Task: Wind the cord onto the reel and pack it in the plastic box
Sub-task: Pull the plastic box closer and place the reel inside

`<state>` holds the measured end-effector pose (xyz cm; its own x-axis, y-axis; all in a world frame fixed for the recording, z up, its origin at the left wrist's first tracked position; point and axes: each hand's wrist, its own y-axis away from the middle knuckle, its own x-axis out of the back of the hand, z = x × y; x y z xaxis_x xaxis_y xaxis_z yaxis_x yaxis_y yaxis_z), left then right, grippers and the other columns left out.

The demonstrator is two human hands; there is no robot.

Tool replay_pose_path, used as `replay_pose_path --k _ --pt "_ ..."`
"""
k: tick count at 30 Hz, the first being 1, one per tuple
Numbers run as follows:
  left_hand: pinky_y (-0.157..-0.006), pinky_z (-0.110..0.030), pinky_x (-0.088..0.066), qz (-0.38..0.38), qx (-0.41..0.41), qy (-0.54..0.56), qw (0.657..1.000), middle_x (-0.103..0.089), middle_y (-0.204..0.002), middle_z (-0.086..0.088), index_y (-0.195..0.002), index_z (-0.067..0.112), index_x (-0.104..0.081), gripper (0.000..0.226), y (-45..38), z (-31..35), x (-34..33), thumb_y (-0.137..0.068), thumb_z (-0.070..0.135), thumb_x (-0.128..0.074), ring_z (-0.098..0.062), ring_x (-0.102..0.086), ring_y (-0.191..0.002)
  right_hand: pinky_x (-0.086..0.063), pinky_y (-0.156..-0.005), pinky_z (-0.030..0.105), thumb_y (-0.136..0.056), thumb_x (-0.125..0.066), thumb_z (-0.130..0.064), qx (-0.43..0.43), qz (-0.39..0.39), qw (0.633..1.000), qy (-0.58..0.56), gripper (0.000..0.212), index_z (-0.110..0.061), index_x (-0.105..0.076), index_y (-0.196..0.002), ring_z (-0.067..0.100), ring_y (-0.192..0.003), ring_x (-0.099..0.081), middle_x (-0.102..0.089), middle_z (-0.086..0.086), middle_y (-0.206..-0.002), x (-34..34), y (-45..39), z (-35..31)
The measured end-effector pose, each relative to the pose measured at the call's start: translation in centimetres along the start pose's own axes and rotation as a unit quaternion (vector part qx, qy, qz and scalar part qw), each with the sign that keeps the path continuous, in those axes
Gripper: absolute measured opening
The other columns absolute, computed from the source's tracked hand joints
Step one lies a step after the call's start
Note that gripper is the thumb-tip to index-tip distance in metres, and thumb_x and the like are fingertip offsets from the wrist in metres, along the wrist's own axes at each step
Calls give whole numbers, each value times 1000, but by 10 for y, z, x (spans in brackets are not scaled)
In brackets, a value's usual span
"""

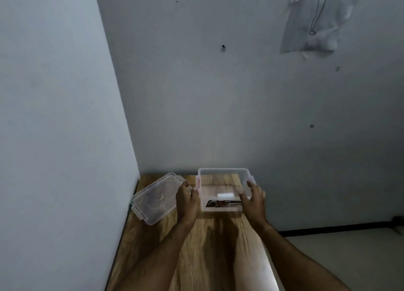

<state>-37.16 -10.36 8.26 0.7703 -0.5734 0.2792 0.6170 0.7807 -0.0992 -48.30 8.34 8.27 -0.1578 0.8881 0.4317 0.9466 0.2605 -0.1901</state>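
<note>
A clear plastic box [223,172] stands uncovered on the far end of a narrow wooden table [209,247]; a printed label shows on its near wall. My left hand [187,200] grips the box's left side. On the right side rests my right hand [253,200], fingers curled on the wall. The box's clear lid [153,200] lies flat on the table to the left, touching the back of my left hand. I see no cord or reel; the box looks to hold nothing.
The table sits in a corner, with grey walls close at the left and behind it. Its right edge [270,266] drops to a pale floor. A clear plastic bag [317,21] hangs high on the back wall.
</note>
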Motion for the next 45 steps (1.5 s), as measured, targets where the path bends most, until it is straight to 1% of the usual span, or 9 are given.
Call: replay_pose_path --k 5,13,18,21,24,31,37,41,45 --pt "-74 -22 -49 11 7 9 1000 -65 -108 -10 -114 11 -58 15 -35 -4 -26 -106 24 -54 -22 -65 -99 -40 -104 43 -97 -65 -17 -15 30 999 24 41 -5 -55 -135 32 -131 -39 -51 15 -131 8 -49 24" --pt "-69 -29 -51 14 110 27 994 -67 -105 -10 -109 7 -60 23 -79 -35 -57 -106 29 -54 -24 -67 -93 -41 -110 56 -97 -65 -34 -74 7 997 -6 65 -8 -40 -151 33 -139 -41 -44 16 -151 -6 -98 70" --pt "-77 -40 -55 -10 147 60 987 -68 -100 -15 -105 10 -63 24 -84 -43 -71 -109 29 -47 -30 -66 -90 -45 -99 34 -99 -63 -21 -94 -28 990 -98 59 -5 -39 -151 19 -130 -46 -49 6 -140 -17 -101 74" --pt "-69 -29 -53 -28 173 91 980 -67 -96 -4 -115 12 -61 26 -84 -42 -73 -112 29 -42 -16 -63 -82 -51 -94 32 -100 -62 -26 -82 -36 988 -122 50 -8 -48 -145 20 -125 -56 -57 2 -137 -19 -102 79" --pt "-61 -24 -48 -36 190 115 974 -65 -93 -1 -119 9 -61 33 -84 -40 -72 -112 32 -38 -11 -62 -79 -60 -77 33 -101 -61 -26 -58 -48 987 -144 26 -13 -62 -123 27 -105 -69 -70 7 -112 -17 -102 81" --pt "-90 -46 -59 -51 200 150 967 -67 -120 -12 -131 13 -58 39 -60 -32 -60 -111 41 -39 -30 -68 -103 -59 -69 28 -100 -61 -23 -55 -43 984 -166 17 -13 -65 -114 24 -95 -71 -72 9 -105 -5 -76 62" --pt "-96 -49 -57 -49 194 174 964 -67 -125 -9 -136 18 -56 37 -17 -15 -27 -111 40 -39 -27 -66 -109 -57 -67 22 -101 -60 -22 -53 -45 984 -162 20 -12 -64 -118 22 -98 -70 -71 8 -109 8 -33 40" --pt "-101 -56 -55 -44 184 157 969 -66 -131 -11 -143 18 -54 43 18 -18 -4 -110 42 -41 -30 -66 -113 -60 -80 39 -100 -61 -25 -59 -49 986 -151 19 -15 -65 -116 27 -103 -69 -71 6 -107 15 3 34" --pt "-77 -34 -57 -26 185 151 971 -68 -124 -11 -141 11 -56 41 55 -16 20 -111 34 -40 -21 -67 -98 -59 -83 39 -102 -59 -22 -69 -56 983 -160 10 -25 -64 -110 21 -102 -68 -69 -2 -106 22 49 20"
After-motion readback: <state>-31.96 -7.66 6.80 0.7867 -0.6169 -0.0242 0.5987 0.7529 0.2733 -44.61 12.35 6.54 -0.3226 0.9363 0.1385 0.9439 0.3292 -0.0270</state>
